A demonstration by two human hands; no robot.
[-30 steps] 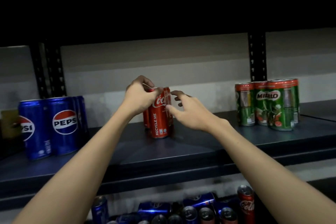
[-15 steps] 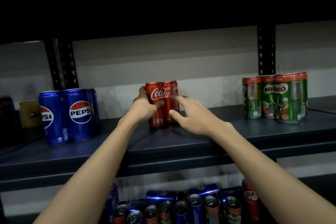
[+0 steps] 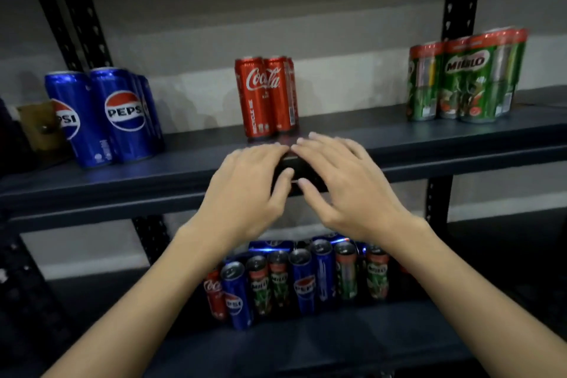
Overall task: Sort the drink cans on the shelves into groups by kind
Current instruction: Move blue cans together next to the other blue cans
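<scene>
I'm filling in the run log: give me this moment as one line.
left hand open, empty | right hand open, empty | Coca-Cola cans grouped, upper shelf | mixed cans below unsorted

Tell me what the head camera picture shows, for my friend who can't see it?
Two empty hands, left hand and right hand, hover at the front edge of the upper shelf, fingers relaxed. On it stand blue Pepsi cans at left, red Coke cans in the middle, green Milo cans at right. Mixed cans crowd the lower shelf.

Left of the red cola cans (image 3: 266, 95) stand blue cans (image 3: 104, 115); right, green-and-red cans (image 3: 466, 77).
</scene>
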